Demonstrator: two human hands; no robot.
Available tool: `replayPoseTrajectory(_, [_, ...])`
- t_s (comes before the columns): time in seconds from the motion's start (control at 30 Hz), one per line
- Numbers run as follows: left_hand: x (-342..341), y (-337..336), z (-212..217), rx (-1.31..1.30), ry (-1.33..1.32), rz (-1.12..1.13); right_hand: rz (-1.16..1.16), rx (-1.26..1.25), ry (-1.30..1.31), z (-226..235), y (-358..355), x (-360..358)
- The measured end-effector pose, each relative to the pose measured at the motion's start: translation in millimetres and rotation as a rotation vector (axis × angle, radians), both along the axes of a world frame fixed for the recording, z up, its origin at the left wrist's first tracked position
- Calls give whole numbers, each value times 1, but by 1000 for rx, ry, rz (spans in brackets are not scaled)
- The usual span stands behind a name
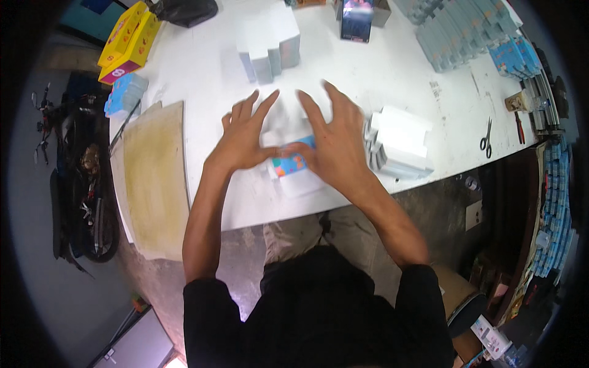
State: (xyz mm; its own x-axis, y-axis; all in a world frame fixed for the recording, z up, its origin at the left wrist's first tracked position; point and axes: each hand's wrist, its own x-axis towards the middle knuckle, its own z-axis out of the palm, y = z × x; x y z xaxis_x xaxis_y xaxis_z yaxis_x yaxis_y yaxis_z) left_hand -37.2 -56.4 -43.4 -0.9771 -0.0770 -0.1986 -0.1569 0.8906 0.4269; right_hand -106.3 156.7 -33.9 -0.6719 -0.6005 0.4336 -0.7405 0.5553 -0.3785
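Small carton blank (pixel 293 167) – thin card, blue face printed with orange and green patches, white portion toward the worker – lies near the front edge of the white table (pixel 245 202), between and beneath the hands; blurred, so cannot tell whether it is flat or partly folded. Left hand (pixel 245 138): open, fingers spread and lightly curved, thumb reaching inward over the printed face. Right hand (pixel 334 135): likewise open, fingers fanned forward, thumb meeting the left one above the card; neither hand is closed around it, and whether the thumbs press on it cannot be told. Just right of the right hand, a stack of white card blanks (pixel 402 141), notched edges overlapping in layers. Beyond the hands, a taller white stack (pixel 268 40), stepped at its near side. To the left, a tan board (pixel 154 184), stained and smooth; farther up, blue printed cartons (pixel 126 93) beside a yellow box (pixel 130 44) with a purple side – interior hidden. At the far edge, an upright dark-blue box (pixel 357 20), contents likewise hidden. On the right, long rows of grey-white blanks (pixel 460 34), a small cup (pixel 516 101), contents unclear, and dark-handled scissors (pixel 486 140).
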Motion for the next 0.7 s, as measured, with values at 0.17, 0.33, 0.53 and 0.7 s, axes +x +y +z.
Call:
replayPoseTrajectory(0.17, [-10,-16,-10,76,-31,-13,467,-722,-103,-13,-34,-6])
replayPoseTrajectory(0.33, [3,8,7,-191,209,-64,294,-653,-355,-59,-47,-6])
replayPoseTrajectory(0.53, [4,82,-19,601,1205,71,322,-722,-435,-48,-40,-3])
replayPoseTrajectory(0.7, [-4,93,-30,667,1167,79,330,-706,-392,-48,-34,-9])
